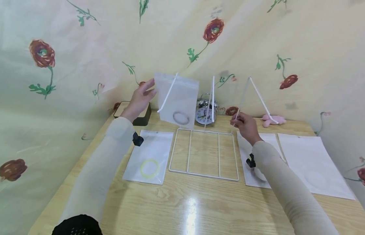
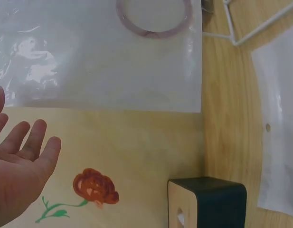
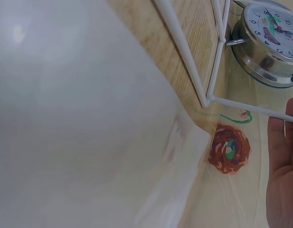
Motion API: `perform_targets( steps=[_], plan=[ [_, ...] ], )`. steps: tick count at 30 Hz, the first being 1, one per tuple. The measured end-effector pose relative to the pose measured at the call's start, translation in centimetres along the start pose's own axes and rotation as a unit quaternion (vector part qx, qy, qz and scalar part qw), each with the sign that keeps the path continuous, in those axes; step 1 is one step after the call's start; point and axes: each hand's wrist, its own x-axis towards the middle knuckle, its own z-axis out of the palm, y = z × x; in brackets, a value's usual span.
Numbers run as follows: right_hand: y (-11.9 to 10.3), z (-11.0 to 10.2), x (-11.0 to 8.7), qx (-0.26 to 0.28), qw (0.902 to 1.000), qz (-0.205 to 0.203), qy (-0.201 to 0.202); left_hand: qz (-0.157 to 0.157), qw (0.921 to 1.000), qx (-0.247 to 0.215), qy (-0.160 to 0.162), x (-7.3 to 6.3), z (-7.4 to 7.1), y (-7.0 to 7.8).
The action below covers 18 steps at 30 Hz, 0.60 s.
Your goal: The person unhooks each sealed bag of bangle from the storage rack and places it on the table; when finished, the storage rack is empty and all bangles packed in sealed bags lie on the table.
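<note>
A white wire rack point(image 1: 189, 173) stands on the table with slanted arms rising at its back. From its left arm hangs a clear plastic bag point(image 1: 177, 94) with a pinkish ring like a bangle point(image 2: 153, 34) low inside. My left hand point(image 1: 141, 99) is raised beside the bag's upper left edge, fingers loosely extended with nothing in them. At the rack's right rear, my right hand point(image 1: 245, 125) pinches the thin upright wire point(image 3: 250, 108) between thumb and fingers.
A flat bag point(image 1: 135, 169) with a yellow ring lies left of the rack; two more bags, one a white bag point(image 1: 326, 163), lie to its right. Behind are an alarm clock point(image 1: 203, 115), a dark box point(image 1: 145, 117) and a pink plush toy point(image 1: 270, 120), against a flowered wall covering.
</note>
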Motion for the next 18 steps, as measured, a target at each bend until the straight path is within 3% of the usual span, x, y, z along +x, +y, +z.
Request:
perform_targets(
  steps=[9,14,18],
  plan=[
    [-0.1,0.0,0.0,0.003,0.9999,-0.008,-0.008,0.013,0.9977,-0.056,0.037,0.6,0.9,1.0],
    [-0.2,-0.1,0.1,-0.004,0.9999,-0.007,-0.007,-0.005,0.9953,-0.063,0.074,0.9,1.0,1.9],
    [0.1,0.0,0.0,0.001,1.0,-0.004,-0.008,-0.023,0.9953,-0.055,0.077,0.8,0.9,2.5]
  ],
)
